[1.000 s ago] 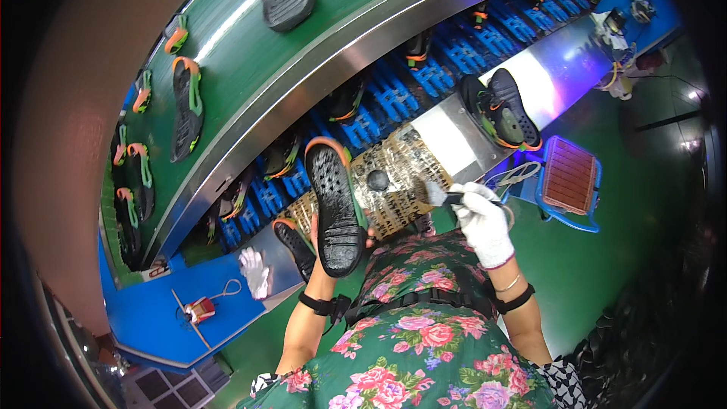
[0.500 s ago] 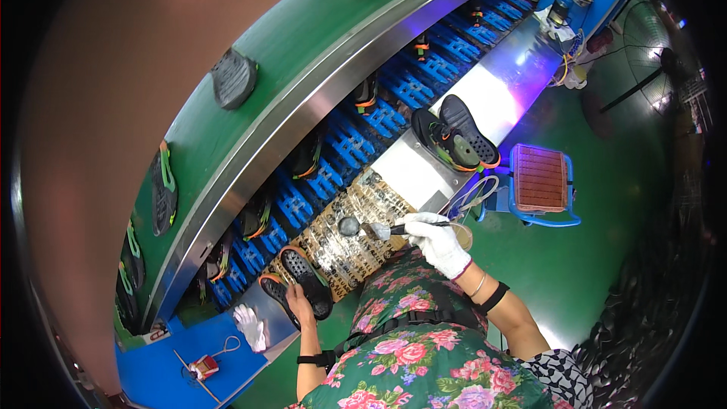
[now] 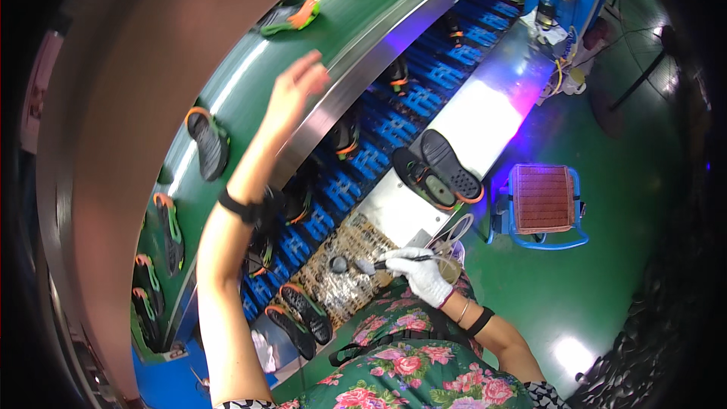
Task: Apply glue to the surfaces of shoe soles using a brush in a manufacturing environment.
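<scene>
My bare left hand (image 3: 297, 85) is stretched out over the green conveyor belt (image 3: 250, 83), fingers extended and nothing in them. Beyond it on the belt sits a shoe (image 3: 289, 19) with green and orange trim. In its white glove, my right hand (image 3: 424, 276) grips a black-handled brush (image 3: 369, 266). The bristle end points left, close to a small round dark cup (image 3: 338, 264) on the tape-covered worktop (image 3: 337, 295). To the left of the cup, two dark sandals, one (image 3: 309, 314) with orange and green edging and another (image 3: 291, 331), lie side by side.
Another dark shoe pair (image 3: 452, 165) rests on the white ledge to the right. Blue slatted racks (image 3: 367, 159) carrying shoes run beneath the steel belt edge. More shoes (image 3: 207, 144) lie along the belt. A blue-framed stool (image 3: 543, 198) stands on the floor at right.
My left hand has let go of the sandals and swung up and forward over the belt. The belt's shoes are in different places. My right hand still holds the brush.
</scene>
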`<action>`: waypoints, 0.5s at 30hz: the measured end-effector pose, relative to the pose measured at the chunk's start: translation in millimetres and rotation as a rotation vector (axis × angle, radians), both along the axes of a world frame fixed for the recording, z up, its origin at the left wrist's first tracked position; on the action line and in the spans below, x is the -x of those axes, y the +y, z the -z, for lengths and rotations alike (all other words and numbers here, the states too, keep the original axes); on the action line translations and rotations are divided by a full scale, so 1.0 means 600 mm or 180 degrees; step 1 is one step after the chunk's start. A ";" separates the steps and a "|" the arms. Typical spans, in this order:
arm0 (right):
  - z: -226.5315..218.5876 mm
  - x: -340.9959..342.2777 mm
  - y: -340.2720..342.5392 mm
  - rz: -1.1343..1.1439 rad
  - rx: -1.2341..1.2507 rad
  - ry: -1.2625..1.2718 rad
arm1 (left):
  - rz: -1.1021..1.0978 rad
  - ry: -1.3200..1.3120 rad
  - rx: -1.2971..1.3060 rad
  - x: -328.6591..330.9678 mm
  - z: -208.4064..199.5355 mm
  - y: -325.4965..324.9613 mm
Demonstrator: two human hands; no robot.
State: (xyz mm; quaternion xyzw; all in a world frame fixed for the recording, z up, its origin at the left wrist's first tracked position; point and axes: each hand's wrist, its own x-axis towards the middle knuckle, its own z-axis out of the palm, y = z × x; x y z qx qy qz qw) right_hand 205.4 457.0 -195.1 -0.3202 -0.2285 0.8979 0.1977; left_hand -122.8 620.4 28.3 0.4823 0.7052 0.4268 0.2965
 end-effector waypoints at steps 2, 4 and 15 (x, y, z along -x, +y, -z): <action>-0.008 -0.013 0.015 0.0005 -0.0045 -0.0007 | -0.0337 0.0691 0.0095 0.049 0.000 0.121; -0.008 -0.019 0.026 -0.0103 -0.0133 0.0051 | -0.0060 0.1465 -0.0194 0.160 0.019 0.210; -0.014 -0.033 0.073 -0.0343 -0.0501 0.0251 | -0.0856 0.0676 0.0518 0.307 0.039 0.215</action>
